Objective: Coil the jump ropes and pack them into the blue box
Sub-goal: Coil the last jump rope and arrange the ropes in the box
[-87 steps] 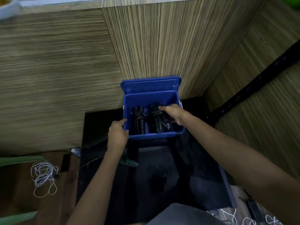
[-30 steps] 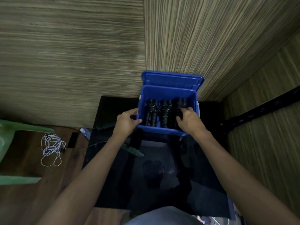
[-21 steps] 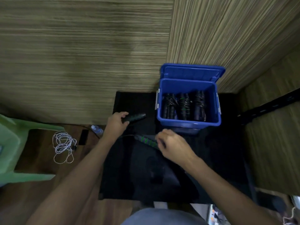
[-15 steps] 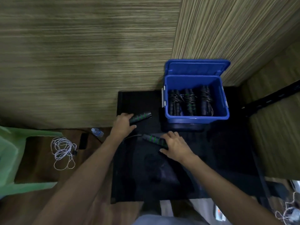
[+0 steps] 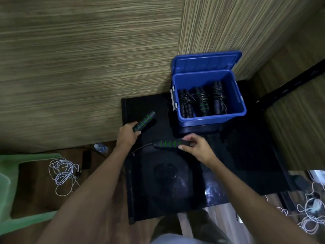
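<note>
The blue box (image 5: pixel 212 120) stands open at the back of a black table (image 5: pixel 246 155), its lid leaning on the wall. Inside lie three coiled jump ropes (image 5: pixel 201 101), black with green rings. My left hand (image 5: pixel 127 135) grips one black handle (image 5: pixel 145 120) that points up and to the right. My right hand (image 5: pixel 197 147) holds the other handle (image 5: pixel 168 143), which lies level in front of the box. A thin black cord runs left from that handle.
A green plastic chair (image 5: pixel 7 182) stands at the left. On the wooden floor lie a tangle of white cord (image 5: pixel 62 171), a dark phone and a small water bottle (image 5: pixel 101 148). More white cables (image 5: pixel 309 213) lie at the lower right. Wood-grain walls close the corner.
My hands left the blue box and took hold of the two handles of a loose rope on the table. Both handles are now lifted slightly; the view has shifted left.
</note>
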